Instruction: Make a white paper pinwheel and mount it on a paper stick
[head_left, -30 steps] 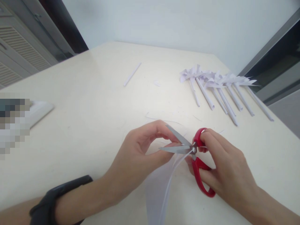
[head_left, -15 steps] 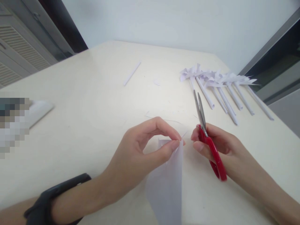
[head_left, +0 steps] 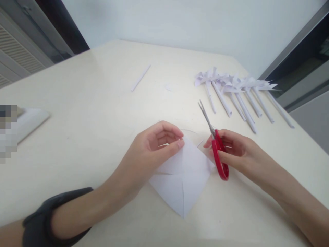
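A white paper square (head_left: pixel 196 185) is opened out in front of me, with slits running in from its sides toward the middle. My left hand (head_left: pixel 156 144) pinches its far corner between thumb and fingers. In my right hand (head_left: pixel 231 147) are red-handled scissors (head_left: pixel 221 157), their narrow blades pointing away from me and slightly parted. The right fingertips are close to the paper's right corner; the scissors partly cover that spot, so I cannot tell whether they touch it.
Several paper pinwheels (head_left: pixel 236 84) on rolled paper sticks lie in a row at the right. A single paper stick (head_left: pixel 141 78) rests near the back. Thin paper scraps (head_left: pixel 168 87) dot the white table (head_left: pixel 89 103). A white object (head_left: pixel 33 120), partly blurred out, sits at the left edge.
The folded paper has been opened into a flat square with visible slits. My right hand has moved left to the paper, and the scissors now tilt further left.
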Available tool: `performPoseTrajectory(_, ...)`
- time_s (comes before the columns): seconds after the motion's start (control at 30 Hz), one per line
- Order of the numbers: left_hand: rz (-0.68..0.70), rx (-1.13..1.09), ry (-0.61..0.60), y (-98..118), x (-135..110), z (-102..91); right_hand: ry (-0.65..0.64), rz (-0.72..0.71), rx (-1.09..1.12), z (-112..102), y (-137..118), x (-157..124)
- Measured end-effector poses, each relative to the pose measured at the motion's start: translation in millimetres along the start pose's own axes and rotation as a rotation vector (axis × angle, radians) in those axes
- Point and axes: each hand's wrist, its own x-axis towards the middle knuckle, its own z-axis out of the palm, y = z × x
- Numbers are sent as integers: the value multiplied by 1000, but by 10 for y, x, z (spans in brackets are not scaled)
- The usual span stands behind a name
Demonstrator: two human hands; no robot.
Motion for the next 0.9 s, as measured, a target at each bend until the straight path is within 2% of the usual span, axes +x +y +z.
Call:
performPoseTrajectory(0.07, 17, -42, 14, -4, 4, -6, -111, 31, 214, -23, -34, -4)
performPoseTrajectory(0.13, 35, -67, 54, -5, 10, -16, -140, 61, 312, -35, -58, -8)
performPoseTrajectory(0.23, 31, -53, 112, -3, 16, -30, -113, 91, 357, -28, -69, -11)
performPoseTrajectory(0.43, -58, 15, 59, -17, 16, -27, -91, 62, 377, -14, -54, -6)
performPoseTrajectory(0.53, -140, 79, -4, -10, 26, -2, -52, 17, 317, -24, -16, -6)
performPoseTrajectory(0.6, -197, 109, -87, 7, 31, 18, -31, -7, 258, -28, 18, -7)
performPoseTrajectory(0.73, -288, 202, -244, 54, 22, 51, -81, -32, 167, 2, 68, -6)
performPoseTrajectory(0.9, -319, 231, -351, 48, 35, 53, -135, -97, 44, 64, 35, -16)
